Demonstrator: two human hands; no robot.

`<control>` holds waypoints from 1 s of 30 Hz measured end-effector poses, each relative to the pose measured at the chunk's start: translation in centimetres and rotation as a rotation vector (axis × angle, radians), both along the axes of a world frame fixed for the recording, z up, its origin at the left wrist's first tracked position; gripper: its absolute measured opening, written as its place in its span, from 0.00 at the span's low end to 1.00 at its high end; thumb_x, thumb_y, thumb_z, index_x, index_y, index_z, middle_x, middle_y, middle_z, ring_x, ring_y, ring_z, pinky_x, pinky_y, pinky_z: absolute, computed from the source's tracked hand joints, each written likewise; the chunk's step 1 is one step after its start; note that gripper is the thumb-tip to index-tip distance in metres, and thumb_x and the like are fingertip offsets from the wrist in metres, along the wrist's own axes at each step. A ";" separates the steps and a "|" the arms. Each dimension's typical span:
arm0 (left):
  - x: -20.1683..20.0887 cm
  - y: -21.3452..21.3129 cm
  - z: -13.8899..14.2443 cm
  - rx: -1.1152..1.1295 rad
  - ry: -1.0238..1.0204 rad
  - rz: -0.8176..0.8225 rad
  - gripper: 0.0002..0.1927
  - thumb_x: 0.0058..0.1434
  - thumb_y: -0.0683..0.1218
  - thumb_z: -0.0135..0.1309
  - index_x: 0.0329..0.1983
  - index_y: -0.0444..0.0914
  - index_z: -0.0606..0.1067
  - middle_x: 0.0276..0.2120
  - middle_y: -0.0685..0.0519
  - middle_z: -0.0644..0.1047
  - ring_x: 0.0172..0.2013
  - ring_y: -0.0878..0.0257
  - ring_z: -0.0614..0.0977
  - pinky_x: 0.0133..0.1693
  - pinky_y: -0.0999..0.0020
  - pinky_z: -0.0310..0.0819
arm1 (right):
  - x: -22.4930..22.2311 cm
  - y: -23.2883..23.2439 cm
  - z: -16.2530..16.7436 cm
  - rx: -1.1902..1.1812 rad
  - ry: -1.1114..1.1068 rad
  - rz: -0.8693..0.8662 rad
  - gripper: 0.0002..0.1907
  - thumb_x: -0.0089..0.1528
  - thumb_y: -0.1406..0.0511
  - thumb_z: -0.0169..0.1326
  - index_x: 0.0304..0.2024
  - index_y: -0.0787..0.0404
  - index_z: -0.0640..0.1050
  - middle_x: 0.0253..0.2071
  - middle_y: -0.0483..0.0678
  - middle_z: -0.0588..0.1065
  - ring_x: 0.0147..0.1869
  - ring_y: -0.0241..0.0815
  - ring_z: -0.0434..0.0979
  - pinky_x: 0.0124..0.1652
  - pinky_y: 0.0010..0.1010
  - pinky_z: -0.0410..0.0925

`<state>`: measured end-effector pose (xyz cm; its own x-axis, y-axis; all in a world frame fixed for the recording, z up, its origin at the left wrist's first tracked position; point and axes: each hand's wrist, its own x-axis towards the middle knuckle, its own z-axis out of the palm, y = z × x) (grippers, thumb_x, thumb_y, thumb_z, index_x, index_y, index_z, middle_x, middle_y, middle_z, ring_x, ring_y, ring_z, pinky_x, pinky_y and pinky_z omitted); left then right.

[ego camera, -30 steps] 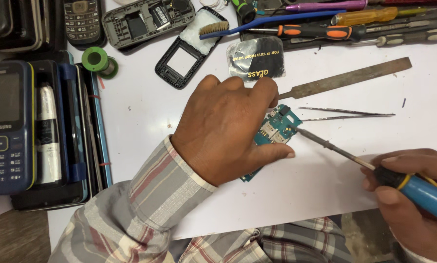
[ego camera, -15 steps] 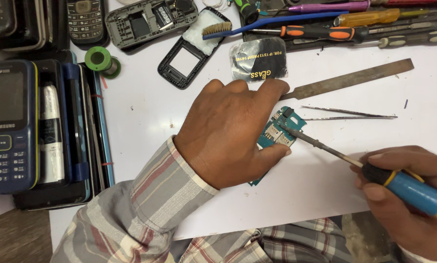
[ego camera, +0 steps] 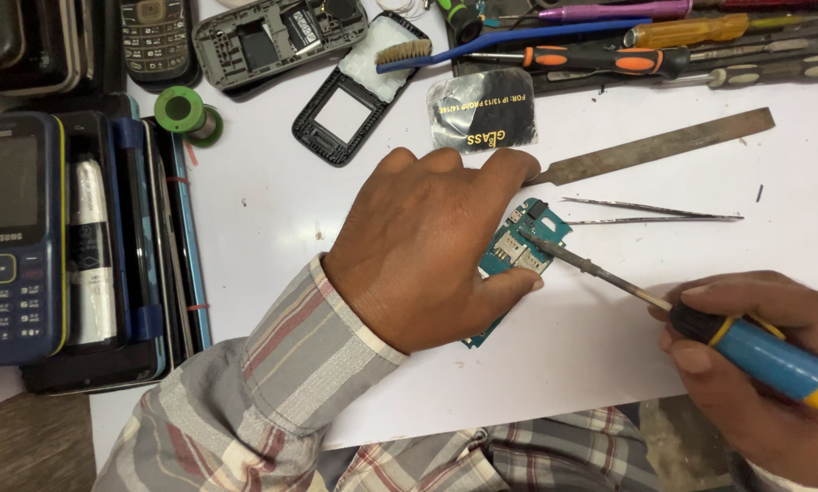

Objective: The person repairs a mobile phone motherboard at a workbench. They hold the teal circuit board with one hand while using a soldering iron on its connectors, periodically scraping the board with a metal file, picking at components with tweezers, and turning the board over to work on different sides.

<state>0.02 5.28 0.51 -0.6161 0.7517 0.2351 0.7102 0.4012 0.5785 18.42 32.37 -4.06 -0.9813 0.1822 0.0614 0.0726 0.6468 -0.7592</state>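
White table (ego camera: 272,228) — circuit board (ego camera: 518,251) under left hand (ego camera: 427,246).

A small teal circuit board (ego camera: 518,251) lies flat on the white worktop (ego camera: 272,228), half covered — its metal-shielded end shows, the rest is hidden. A soldering iron (ego camera: 700,323) with a blue-and-yellow handle slants in from the right, its thin metal tip touching the board's upper end.
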 end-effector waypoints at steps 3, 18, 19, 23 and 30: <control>0.0 0.0 0.0 -0.008 -0.005 0.002 0.33 0.48 0.55 0.70 0.53 0.37 0.72 0.26 0.53 0.80 0.33 0.53 0.80 0.36 0.53 0.63 | 0.0 0.0 -0.1 -0.016 0.015 0.002 0.21 0.62 0.68 0.56 0.55 0.69 0.68 0.41 0.58 0.79 0.46 0.44 0.85 0.47 0.33 0.78; 0.1 0.0 0.1 -0.007 -0.006 0.004 0.33 0.48 0.55 0.70 0.53 0.37 0.72 0.27 0.53 0.80 0.33 0.53 0.80 0.36 0.54 0.63 | 0.2 0.6 0.0 0.048 -0.050 0.025 0.22 0.61 0.67 0.57 0.55 0.70 0.69 0.40 0.58 0.79 0.45 0.45 0.86 0.47 0.34 0.78; 0.0 0.0 0.0 -0.005 -0.004 0.003 0.33 0.49 0.55 0.70 0.53 0.37 0.72 0.27 0.53 0.80 0.33 0.53 0.80 0.36 0.54 0.63 | 0.3 0.6 -0.1 0.040 -0.054 0.014 0.22 0.61 0.67 0.57 0.55 0.70 0.70 0.41 0.58 0.79 0.45 0.45 0.86 0.47 0.34 0.78; 0.0 0.1 0.0 -0.015 -0.018 0.005 0.32 0.48 0.55 0.70 0.53 0.37 0.72 0.26 0.53 0.80 0.33 0.53 0.80 0.36 0.53 0.63 | 0.3 0.4 -0.2 -0.013 -0.006 0.000 0.21 0.62 0.67 0.56 0.55 0.70 0.69 0.42 0.58 0.79 0.47 0.44 0.85 0.49 0.33 0.77; 0.0 0.1 0.0 -0.015 -0.009 0.001 0.33 0.48 0.54 0.70 0.53 0.36 0.72 0.27 0.52 0.80 0.33 0.52 0.80 0.37 0.53 0.63 | 0.2 0.1 -0.2 0.000 -0.013 -0.013 0.20 0.63 0.66 0.55 0.55 0.69 0.69 0.43 0.58 0.79 0.45 0.42 0.85 0.47 0.31 0.78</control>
